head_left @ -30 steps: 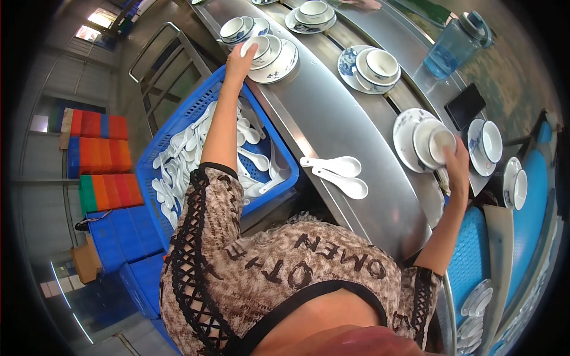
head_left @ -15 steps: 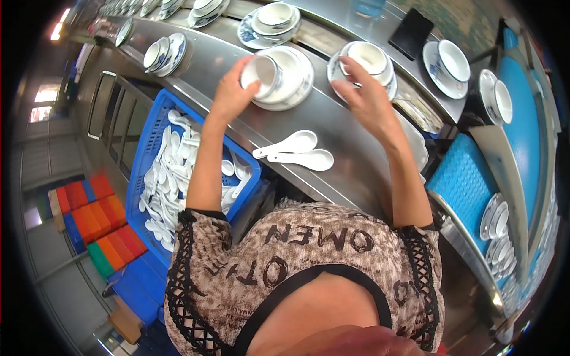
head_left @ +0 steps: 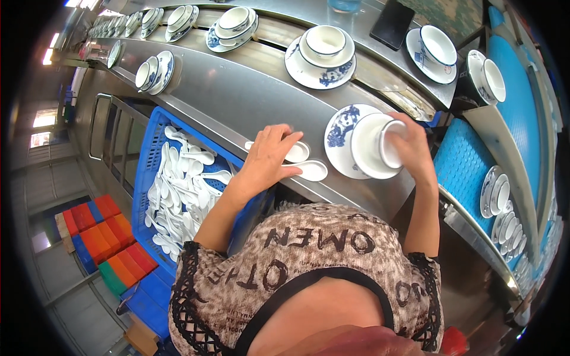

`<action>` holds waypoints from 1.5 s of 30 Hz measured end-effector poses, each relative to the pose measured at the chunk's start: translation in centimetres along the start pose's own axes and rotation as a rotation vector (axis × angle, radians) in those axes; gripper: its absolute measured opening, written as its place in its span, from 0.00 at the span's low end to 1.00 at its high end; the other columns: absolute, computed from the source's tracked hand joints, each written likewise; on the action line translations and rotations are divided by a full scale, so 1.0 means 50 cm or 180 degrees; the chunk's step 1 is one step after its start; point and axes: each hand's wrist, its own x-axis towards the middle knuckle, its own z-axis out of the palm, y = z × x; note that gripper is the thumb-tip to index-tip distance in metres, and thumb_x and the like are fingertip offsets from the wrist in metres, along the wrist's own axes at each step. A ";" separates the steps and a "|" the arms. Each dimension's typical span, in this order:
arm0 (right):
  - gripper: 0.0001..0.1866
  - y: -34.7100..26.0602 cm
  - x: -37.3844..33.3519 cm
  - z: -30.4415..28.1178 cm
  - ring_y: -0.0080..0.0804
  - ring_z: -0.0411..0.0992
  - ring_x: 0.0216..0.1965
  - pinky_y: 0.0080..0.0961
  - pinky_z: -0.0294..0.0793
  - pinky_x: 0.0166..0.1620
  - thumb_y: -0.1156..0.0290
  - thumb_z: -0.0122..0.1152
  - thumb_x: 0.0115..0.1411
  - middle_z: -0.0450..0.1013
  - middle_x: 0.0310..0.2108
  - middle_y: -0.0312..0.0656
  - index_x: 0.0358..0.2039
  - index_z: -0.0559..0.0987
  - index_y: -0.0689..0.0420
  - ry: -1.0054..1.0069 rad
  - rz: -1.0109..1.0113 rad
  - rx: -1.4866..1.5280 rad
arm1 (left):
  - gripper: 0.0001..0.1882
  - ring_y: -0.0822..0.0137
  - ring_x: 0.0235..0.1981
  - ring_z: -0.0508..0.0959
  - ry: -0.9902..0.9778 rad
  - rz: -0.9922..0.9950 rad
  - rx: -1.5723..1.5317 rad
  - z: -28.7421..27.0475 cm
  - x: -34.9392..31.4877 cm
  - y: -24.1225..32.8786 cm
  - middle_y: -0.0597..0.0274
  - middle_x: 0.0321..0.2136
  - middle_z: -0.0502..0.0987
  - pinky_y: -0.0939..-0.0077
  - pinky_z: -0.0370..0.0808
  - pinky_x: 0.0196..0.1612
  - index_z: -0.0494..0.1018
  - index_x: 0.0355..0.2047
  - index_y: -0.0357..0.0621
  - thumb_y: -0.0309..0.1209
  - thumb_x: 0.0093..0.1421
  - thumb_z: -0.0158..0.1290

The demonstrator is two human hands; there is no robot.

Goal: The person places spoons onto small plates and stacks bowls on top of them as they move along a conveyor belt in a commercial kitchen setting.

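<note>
On the steel counter (head_left: 237,110), my right hand (head_left: 414,148) grips a white cup (head_left: 389,148) by its rim, fingers inside its mouth. The cup sits tilted on a white bowl or saucer (head_left: 363,142), which rests over a plate with blue patterning (head_left: 340,133). My left hand (head_left: 266,157) is over two white spoons at the counter's near edge, thumb and fingers apart. The bowl of the farther spoon (head_left: 298,152) and that of the nearer spoon (head_left: 314,171) show beyond the fingers; the hand covers most of their handles. Whether it touches them I cannot tell.
A blue basket (head_left: 142,178) full of white spoons stands left of me. Stacked dish sets (head_left: 320,56) line the strip beyond the counter, and another set (head_left: 155,72) sits at the left. A black phone (head_left: 392,25) lies far right, near a blue belt (head_left: 466,157) carrying dishes.
The dish set at my left hand has shifted right and nearer, and my right hand now grips its cup. My left hand has left it for the spoons. Sets on the far strip moved left.
</note>
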 end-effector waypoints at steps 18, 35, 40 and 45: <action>0.18 0.006 0.034 -0.135 0.31 0.69 0.41 0.23 0.67 0.45 0.69 0.52 0.57 0.71 0.42 0.47 0.47 0.70 0.61 0.1585 -0.0458 -0.1342 | 0.23 0.46 0.36 0.73 0.1810 -0.1927 0.0039 -0.053 0.196 -0.211 0.43 0.33 0.74 0.62 0.69 0.39 0.64 0.42 0.39 0.33 0.47 0.57; 0.26 0.207 -0.140 -0.498 0.48 0.63 0.52 0.32 0.58 0.54 0.65 0.51 0.48 0.65 0.49 0.55 0.49 0.69 0.61 0.1771 0.0842 -0.2762 | 0.20 0.57 0.28 0.76 0.1652 -0.1851 -0.1551 -0.021 0.217 -0.135 0.49 0.26 0.76 0.68 0.72 0.34 0.72 0.32 0.37 0.38 0.42 0.58; 0.24 0.167 -0.106 -0.469 0.49 0.68 0.45 0.34 0.63 0.49 0.65 0.54 0.46 0.71 0.40 0.55 0.44 0.72 0.62 0.1657 0.1007 -0.2923 | 0.16 0.72 0.22 0.77 0.1227 -0.1572 -0.3100 0.025 0.249 -0.082 0.56 0.22 0.76 0.77 0.74 0.27 0.71 0.37 0.39 0.27 0.45 0.53; 0.27 0.203 -0.109 -0.472 0.38 0.66 0.47 0.29 0.61 0.51 0.72 0.55 0.48 0.67 0.47 0.51 0.49 0.66 0.67 0.1405 0.0690 -0.2123 | 0.16 0.65 0.23 0.78 0.1440 -0.1866 -0.2222 -0.059 0.196 -0.122 0.52 0.22 0.76 0.73 0.75 0.30 0.71 0.37 0.39 0.26 0.45 0.51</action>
